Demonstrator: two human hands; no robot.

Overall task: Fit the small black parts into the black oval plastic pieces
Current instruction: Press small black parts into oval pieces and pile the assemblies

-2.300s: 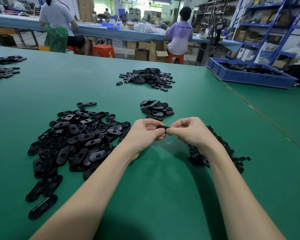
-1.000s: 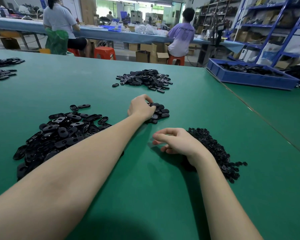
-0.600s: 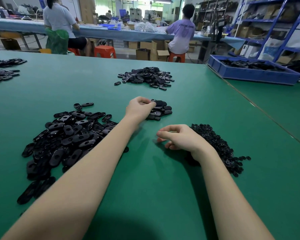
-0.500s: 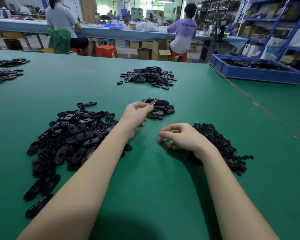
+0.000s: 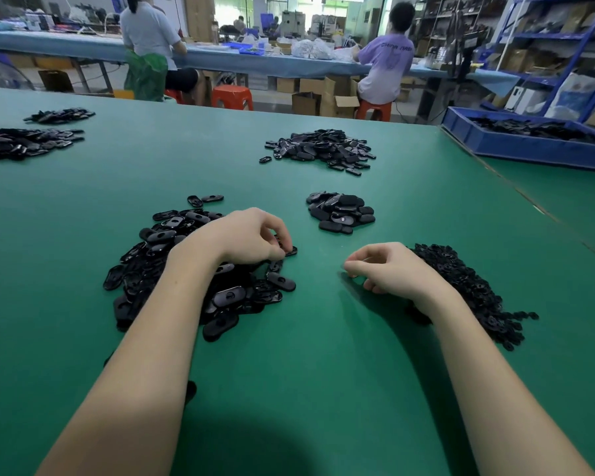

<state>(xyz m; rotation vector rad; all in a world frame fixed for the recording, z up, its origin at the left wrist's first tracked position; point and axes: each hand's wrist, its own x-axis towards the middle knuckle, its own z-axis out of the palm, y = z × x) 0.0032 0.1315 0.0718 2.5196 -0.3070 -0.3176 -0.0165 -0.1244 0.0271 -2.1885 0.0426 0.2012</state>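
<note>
Head view, looking down and forward over a green surface (image 5: 323, 389) in a workshop. The left hand (image 5: 244, 240) has come back from the small far pile of ovals (image 5: 340, 211), where it was reaching half a second ago, and now rests on the near-left heap of black oval pieces (image 5: 172, 266). Its fingers are curled, the tips pinching at an oval at the heap's right edge; whether that piece is gripped or only touched cannot be told.

The right hand (image 5: 392, 271) has stayed put beside the heap of small black parts (image 5: 468, 286) on the near right. Its fingers are loosely curled, thumb close to forefinger. If it holds a small part, the part is too small to see.

Judged from this, one fitted oval has probably just been dropped on the far pile, and a new round is starting: pick a fresh oval, then press a small part into it.

Farther off lie more piles of ovals (image 5: 320, 149), and a blue tray (image 5: 529, 149) sits at the far right. Two people sit at a distant bench, backs turned.
</note>
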